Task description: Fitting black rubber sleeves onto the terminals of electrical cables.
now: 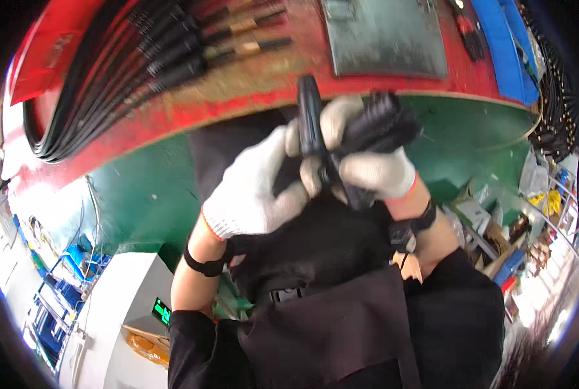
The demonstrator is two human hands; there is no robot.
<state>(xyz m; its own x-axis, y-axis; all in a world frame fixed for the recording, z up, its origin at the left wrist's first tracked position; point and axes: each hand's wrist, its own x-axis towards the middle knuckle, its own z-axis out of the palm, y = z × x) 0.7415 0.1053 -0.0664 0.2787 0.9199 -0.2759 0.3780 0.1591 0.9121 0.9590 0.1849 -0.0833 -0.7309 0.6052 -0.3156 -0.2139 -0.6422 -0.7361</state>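
The two hands are close together in front of the person's body, both in white knit gloves with orange cuffs. The left hand (254,181) is closed with its fingertips on a black tube (310,113), which stands nearly upright between the hands. The right hand (377,170) is clamped on a thick dark bundle (383,123), its fingers on the far side and its thumb on the near side. The bundle slants up to the right, just beside the tube; blur hides whether the two are joined.

A black strap (203,262) circles the left wrist, and another dark band (424,219) circles the right. Below the hands is a dark apron (328,330) with a buckle (286,295).

Beyond the hands runs a red table (153,133). Black cables (75,107) curve across its left part, a grey metal plate (386,39) lies at the far middle, and red-and-black pliers (469,39) and a blue bin (506,48) are to the right. More cables (555,104) hang past the bin.

Lower left, on the green floor (147,194), stands a white cabinet (117,305) with a lit green display (162,312).
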